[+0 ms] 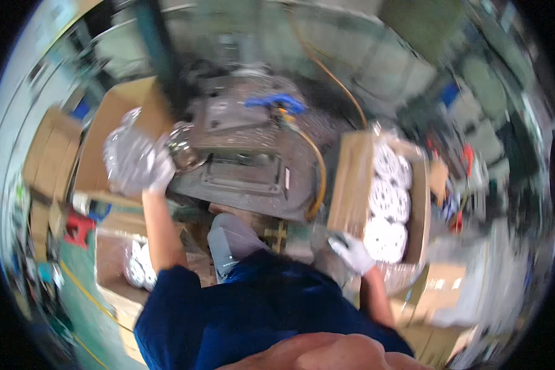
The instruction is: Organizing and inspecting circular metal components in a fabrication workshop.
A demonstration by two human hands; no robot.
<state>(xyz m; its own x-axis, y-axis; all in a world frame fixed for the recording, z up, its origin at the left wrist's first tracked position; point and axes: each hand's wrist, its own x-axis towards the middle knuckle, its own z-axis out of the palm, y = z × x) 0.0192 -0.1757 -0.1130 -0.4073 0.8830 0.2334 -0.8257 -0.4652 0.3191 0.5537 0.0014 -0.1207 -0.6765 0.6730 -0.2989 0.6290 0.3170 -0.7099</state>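
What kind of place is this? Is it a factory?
Probably a factory or workshop. A grey metal machine stands in front of the person, cardboard boxes hold stacks of white round parts, and both hands, left and right, wear white work gloves.

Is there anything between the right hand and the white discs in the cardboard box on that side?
Nothing visible. The right hand hovers at the near end of the cardboard box, beside the white discs, with no object between them, though the picture is blurred.
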